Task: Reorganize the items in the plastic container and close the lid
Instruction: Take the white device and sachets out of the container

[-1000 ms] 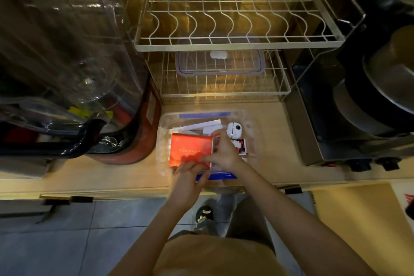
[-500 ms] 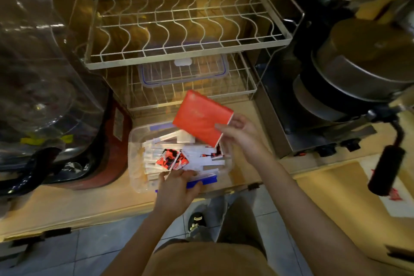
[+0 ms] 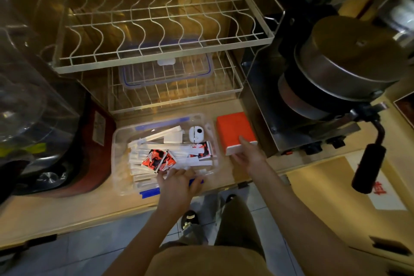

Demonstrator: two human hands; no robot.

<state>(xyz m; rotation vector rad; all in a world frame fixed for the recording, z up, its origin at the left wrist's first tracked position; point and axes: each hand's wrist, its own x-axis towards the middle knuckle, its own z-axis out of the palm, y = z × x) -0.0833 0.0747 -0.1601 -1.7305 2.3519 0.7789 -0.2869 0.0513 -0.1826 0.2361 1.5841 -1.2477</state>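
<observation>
A clear plastic container (image 3: 118, 157) with blue clips sits open on the wooden counter. Inside lie several white paper-wrapped sticks (image 3: 143, 159), red-and-black sachets (image 3: 158, 160) and a small white round gadget (image 3: 195, 133). A red box (image 3: 234, 129) lies flat on the counter just right of the container. My right hand (image 3: 247, 155) touches the box's near white end, its fingers still around that edge. My left hand (image 3: 179, 182) rests on the container's near rim, fingers on the sticks. The clear lid (image 3: 165, 71) with a blue seal lies on the lower shelf of the wire rack.
A two-tier white wire dish rack (image 3: 156, 36) stands behind the container. A metal stove with a lidded pan (image 3: 345, 60) and black handle (image 3: 369, 166) stands to the right. A large clear bottle and dark red appliance (image 3: 96, 141) crowd the left. The counter edge runs near my body.
My right hand lifted the red box out of the container, carried it right and set it flat on the counter. My left hand stayed at the container's near rim.
</observation>
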